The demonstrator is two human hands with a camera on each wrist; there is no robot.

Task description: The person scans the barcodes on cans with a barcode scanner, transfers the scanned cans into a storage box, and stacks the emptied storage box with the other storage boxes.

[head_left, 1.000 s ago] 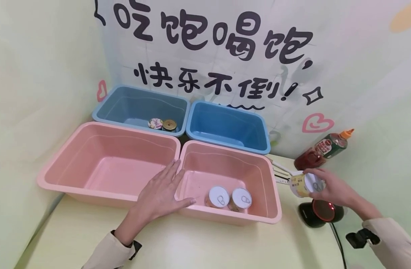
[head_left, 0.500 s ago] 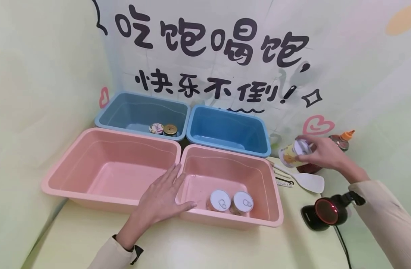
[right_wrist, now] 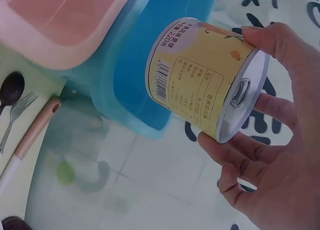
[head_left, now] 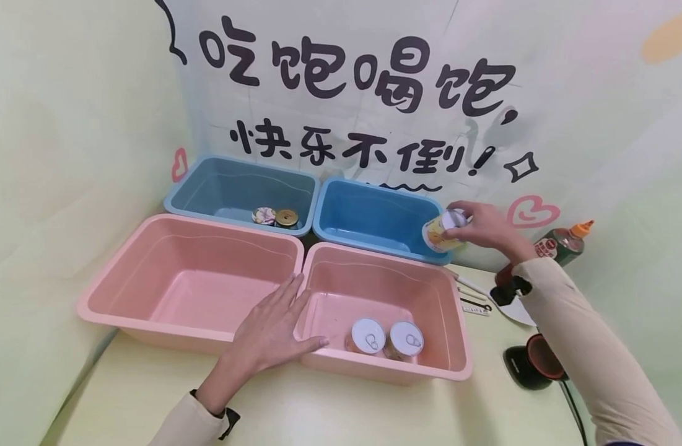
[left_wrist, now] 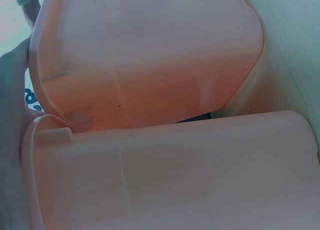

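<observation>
One yellow can (head_left: 437,235) in the right hand (head_left: 488,229)

The right hand pinches the can by its lidded end, thumb on one side and fingertips on the other, spread just as wide as the can itself. The can is tilted, its pull-tab lid turned toward the palm, at the right end of the right blue bin (head_left: 368,214); whether it touches the rim is hard to tell. The left hand (head_left: 271,325) has its fingers extended and grasps nothing — it rests on the adjoining rims of the left pink bin (head_left: 218,254) and the right pink bin (head_left: 385,285).

Bins number four: two pink in front, two blue behind. Inside the right pink bin stand two pull-tab cans (head_left: 367,336), side by side. The left blue bin (head_left: 235,183) holds two round-lidded containers — one floral lid (head_left: 264,215), one gold lid (head_left: 287,218). To the right are one orange-capped bottle (head_left: 566,246) and one black device (head_left: 523,370); the right wrist view shows one fork (right_wrist: 20,110) and one dark spoon (right_wrist: 12,87).
</observation>
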